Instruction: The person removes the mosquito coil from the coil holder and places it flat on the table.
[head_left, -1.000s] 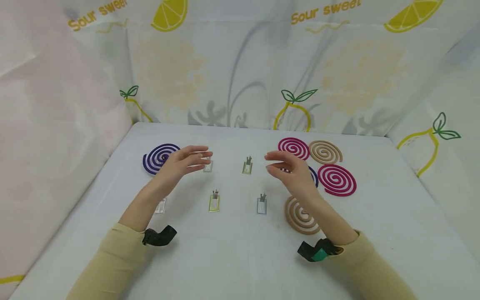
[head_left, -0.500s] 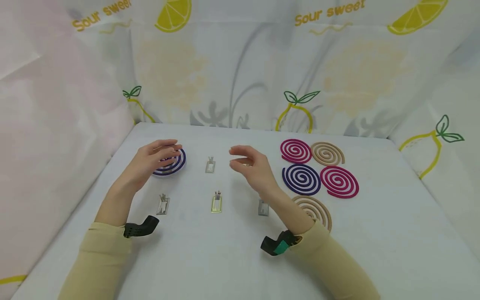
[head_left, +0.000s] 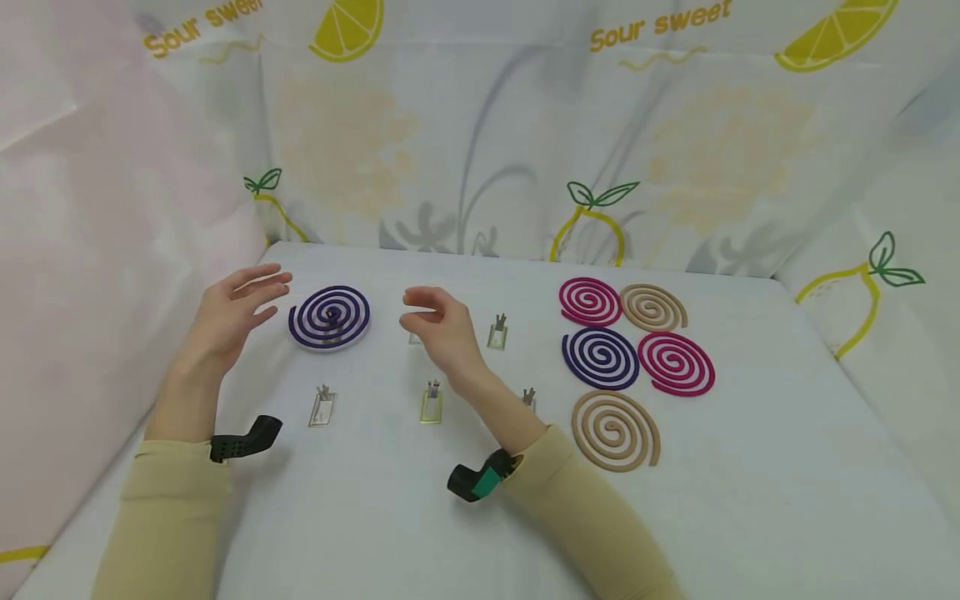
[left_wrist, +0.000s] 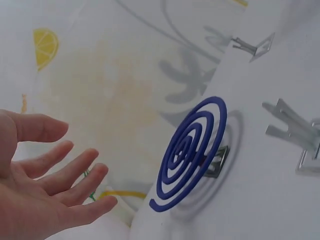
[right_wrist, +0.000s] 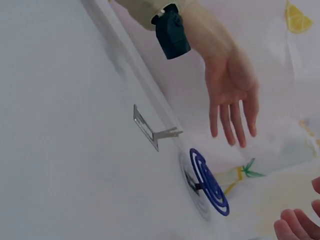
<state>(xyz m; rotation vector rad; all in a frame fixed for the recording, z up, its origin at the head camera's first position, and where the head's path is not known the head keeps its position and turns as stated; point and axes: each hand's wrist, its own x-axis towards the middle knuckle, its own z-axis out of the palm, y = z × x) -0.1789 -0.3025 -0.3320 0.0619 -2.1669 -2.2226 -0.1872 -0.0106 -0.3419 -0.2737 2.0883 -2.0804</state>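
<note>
My left hand (head_left: 228, 312) hovers over the table's left side, fingers spread and nothing in them. Just right of it, a dark blue-purple mosquito coil (left_wrist: 186, 156) sits raised on a small metal coil stand (left_wrist: 217, 162), its shadow falling on the table below. My right hand (head_left: 444, 333) is in the air near the middle, fingers loosely bent and thumb apart from them, holding nothing. It partly hides a silver stand (head_left: 415, 337) behind it. The right wrist view shows the left hand (right_wrist: 232, 95) palm-on beyond the raised coil (right_wrist: 210, 182).
More metal stands with upright prongs stand about: a silver one (head_left: 322, 408), a gold one (head_left: 431, 406), another at the back (head_left: 498, 333) and one (head_left: 529, 398) behind my right forearm. Pink (head_left: 590, 302), tan (head_left: 615, 429) and purple coils (head_left: 600, 358) lie flat at the right.
Both hands have moved left. My left hand has drawn away from the raised coil, which now shows whole. My right hand has come from over the flat coils to the table's middle.
</note>
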